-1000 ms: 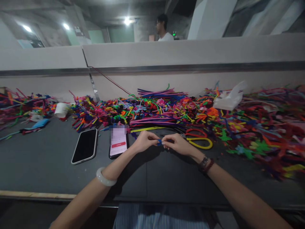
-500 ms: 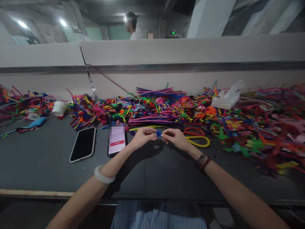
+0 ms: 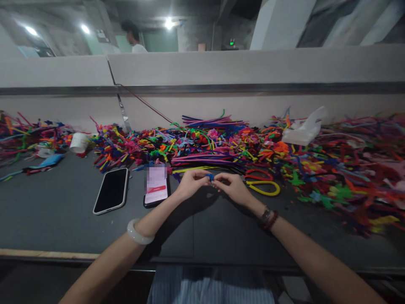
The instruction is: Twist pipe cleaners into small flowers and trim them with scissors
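Observation:
Between my fingertips is a small bent piece of blue pipe cleaner (image 3: 211, 177), partly hidden by the fingers. My left hand (image 3: 193, 184) pinches it from the left, thumb against forefinger. From the right, my right hand (image 3: 232, 187) has its fingers closed on the other side of it. Both hands hover low over the dark tabletop (image 3: 218, 236). Scissors with red and yellow handles (image 3: 268, 188) lie just right of my right hand. Long pink and purple pipe cleaners (image 3: 202, 160) lie right behind my hands.
A long heap of colourful pipe-cleaner pieces (image 3: 136, 145) runs along the back. Left of my arm lie a dark-screened phone (image 3: 110, 191) and a lit phone (image 3: 157, 185). A white cup (image 3: 79, 142) and a clear plastic bag (image 3: 303, 130) rest by the heap. A person (image 3: 133, 37) is beyond the partition.
My fingers have shifted slightly around the blue pipe cleaner, which shows at a different angle. The person in the background has moved left. Everything on the table stays put.

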Available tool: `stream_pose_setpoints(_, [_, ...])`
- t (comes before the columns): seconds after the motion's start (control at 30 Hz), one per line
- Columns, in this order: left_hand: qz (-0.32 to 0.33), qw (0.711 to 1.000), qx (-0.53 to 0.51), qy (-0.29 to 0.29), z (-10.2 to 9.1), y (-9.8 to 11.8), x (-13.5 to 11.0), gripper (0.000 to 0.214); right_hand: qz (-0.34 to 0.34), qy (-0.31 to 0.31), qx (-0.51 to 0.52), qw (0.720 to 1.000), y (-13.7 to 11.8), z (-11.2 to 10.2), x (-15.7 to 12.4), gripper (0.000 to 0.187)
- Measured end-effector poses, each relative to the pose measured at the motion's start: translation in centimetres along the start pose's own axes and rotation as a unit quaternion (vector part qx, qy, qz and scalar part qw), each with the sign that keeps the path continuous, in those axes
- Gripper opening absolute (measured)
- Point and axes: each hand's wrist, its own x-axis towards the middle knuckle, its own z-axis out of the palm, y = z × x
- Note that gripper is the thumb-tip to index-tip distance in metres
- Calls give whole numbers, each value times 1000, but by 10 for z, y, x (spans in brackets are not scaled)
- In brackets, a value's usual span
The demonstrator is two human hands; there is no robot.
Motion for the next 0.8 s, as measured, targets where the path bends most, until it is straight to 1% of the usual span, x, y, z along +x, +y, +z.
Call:
stream_pose_setpoints(0.07, [26,999,38,16,2,1,-1,25,-14,8,-35,999,-1,2,-1,15])
stream_pose_setpoints(0.13, [59,992,100,39,3,3,-3,24,-23,26,-60,998,-3,3,-2,16])
stream_pose_setpoints(0.23, [102,973,197,66,5,5,-5,22,-31,54,-79,995,-5,3,-2,17])
stream_pose_setpoints(0.33, [125,958,249,72,5,6,-6,21,-37,62,-90,993,-7,4,-2,16])
stream_pose_setpoints(0.57, [162,943,284,62,3,6,-6,19,-19,52,-104,993,-8,6,-2,14])
stream_pose_setpoints(0.67, [162,941,292,52,3,7,-5,19,-13,45,-102,994,-4,7,-2,16])
stream_pose_setpoints(0.8, [153,947,279,46,3,8,-5,19,-10,47,-93,994,-2,8,-3,16])
